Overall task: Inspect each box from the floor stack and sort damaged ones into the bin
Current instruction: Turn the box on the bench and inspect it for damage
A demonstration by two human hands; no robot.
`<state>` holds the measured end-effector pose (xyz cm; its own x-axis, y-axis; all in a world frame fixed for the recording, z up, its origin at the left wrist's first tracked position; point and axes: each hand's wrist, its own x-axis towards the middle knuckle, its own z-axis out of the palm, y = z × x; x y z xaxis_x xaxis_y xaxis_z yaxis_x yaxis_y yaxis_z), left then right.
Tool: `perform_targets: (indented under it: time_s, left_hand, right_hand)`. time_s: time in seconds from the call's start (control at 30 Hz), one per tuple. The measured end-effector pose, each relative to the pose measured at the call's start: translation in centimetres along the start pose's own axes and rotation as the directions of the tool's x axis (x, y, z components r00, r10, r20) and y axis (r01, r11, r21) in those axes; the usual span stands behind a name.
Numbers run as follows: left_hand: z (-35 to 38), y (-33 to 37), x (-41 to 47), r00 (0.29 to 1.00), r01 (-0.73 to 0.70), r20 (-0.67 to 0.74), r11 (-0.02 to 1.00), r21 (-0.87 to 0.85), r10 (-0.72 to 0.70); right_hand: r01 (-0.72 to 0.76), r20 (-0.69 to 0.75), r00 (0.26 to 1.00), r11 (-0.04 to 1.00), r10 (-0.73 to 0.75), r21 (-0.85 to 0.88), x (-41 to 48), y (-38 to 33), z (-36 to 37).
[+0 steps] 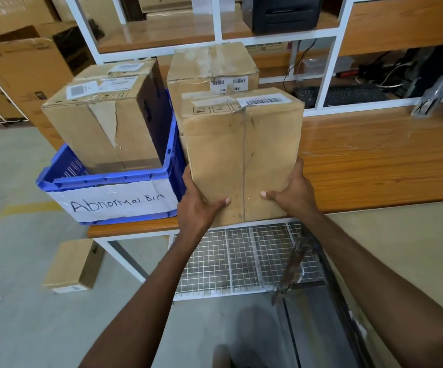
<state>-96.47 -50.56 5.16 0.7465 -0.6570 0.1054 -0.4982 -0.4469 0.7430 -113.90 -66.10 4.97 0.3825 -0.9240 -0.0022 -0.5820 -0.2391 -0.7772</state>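
Note:
I hold a brown cardboard box with a barcode label on top, at the front edge of the wooden table. My left hand grips its lower left side and my right hand grips its lower right side, thumbs on the front face. To the left stands a blue bin labelled "Abnormal Bin"; inside it sits a box with torn tape and peeled paper, another box behind it. One more box stands on the table behind the held one. A small box lies on the floor.
White shelving with a black printer rises behind the table. A keyboard and cables lie at the back right. A wire-mesh shelf sits under the table. Large cartons stand at the left.

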Motion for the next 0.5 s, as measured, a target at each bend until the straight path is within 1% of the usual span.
perform_targets:
  time_s: [0.07,0.17,0.3,0.4,0.5]
  left_hand:
    - [0.3,-0.2,-0.5,1.000,0.003,-0.021,1.000,0.021,-0.003]
    - [-0.2,0.4,-0.4,0.999,0.014,-0.038,0.999,0.036,-0.012]
    - [-1.6,1.8,-0.5,0.997,0.028,-0.074,0.998,0.058,-0.023]
    - [-2.2,2.7,-1.5,0.999,-0.010,-0.031,0.999,0.049,0.012]
    - [-2.6,3.0,-2.6,0.998,-0.055,-0.010,0.998,0.013,0.055]
  right_hand:
    - [-0.010,-0.017,1.000,1.000,0.009,-0.020,-0.2,0.3,0.3]
    - [0.034,-0.030,0.999,0.999,-0.035,-0.032,-0.3,-0.1,-0.9]
    - [0.093,-0.096,0.991,0.995,-0.090,0.034,-1.3,-1.5,-3.2]
    - [0.098,-0.107,0.991,0.989,-0.086,0.111,-2.5,-1.8,-3.9]
    - [0.085,-0.069,0.995,0.991,-0.078,0.105,-3.6,-1.2,-3.8]
